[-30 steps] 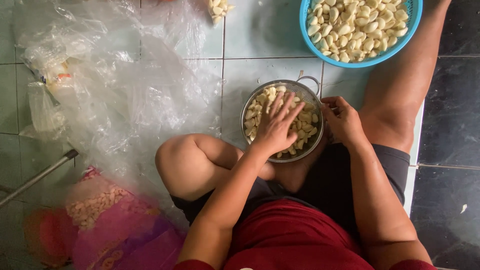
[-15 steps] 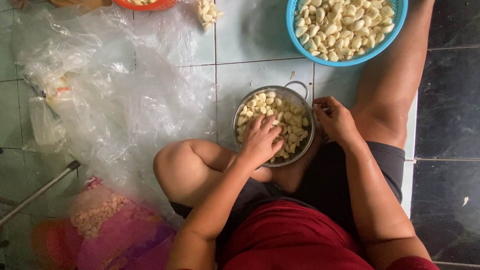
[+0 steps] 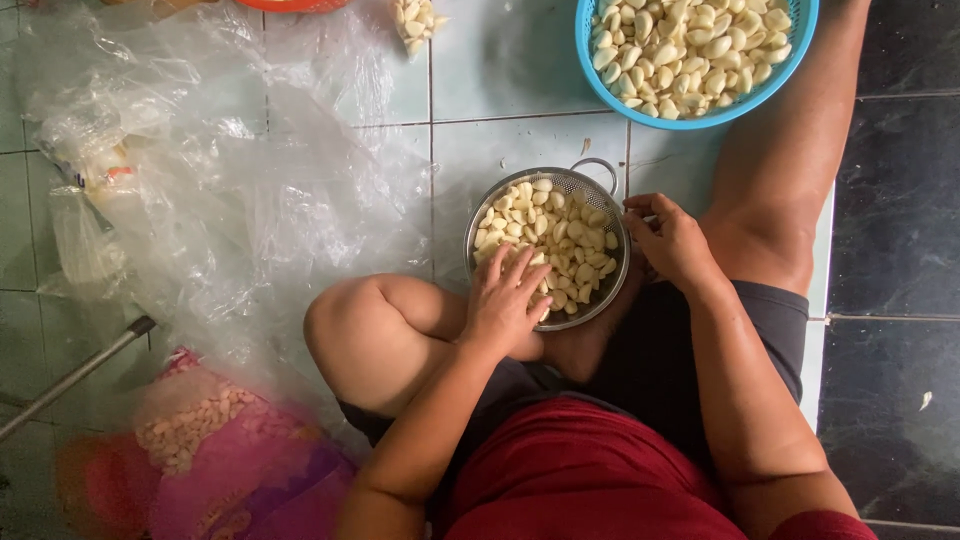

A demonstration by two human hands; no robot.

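Left hand (image 3: pixel 508 305) digs into garlic colander (image 3: pixel 590 190); right hand (image 3: pixel 672 240) touches its rim.

top: dark red (image 3: pixel 590 470) | shorts: dark grey (image 3: pixel 770 320) | arms, legs bare

You have two hands in view: your left hand (image 3: pixel 507 303) and your right hand (image 3: pixel 672 238). You have one metal strainer (image 3: pixel 580 182) and one blue basket (image 3: pixel 800 30), each heaped with peeled garlic cloves (image 3: pixel 560 235), too many to count. One orange rim (image 3: pixel 290 5) shows at the top edge. One small loose pile of cloves (image 3: pixel 413 18) lies on the floor. There is one crumpled clear plastic sheet (image 3: pixel 250 190), one pink bag (image 3: pixel 230 460) and one metal rod (image 3: pixel 75 375).
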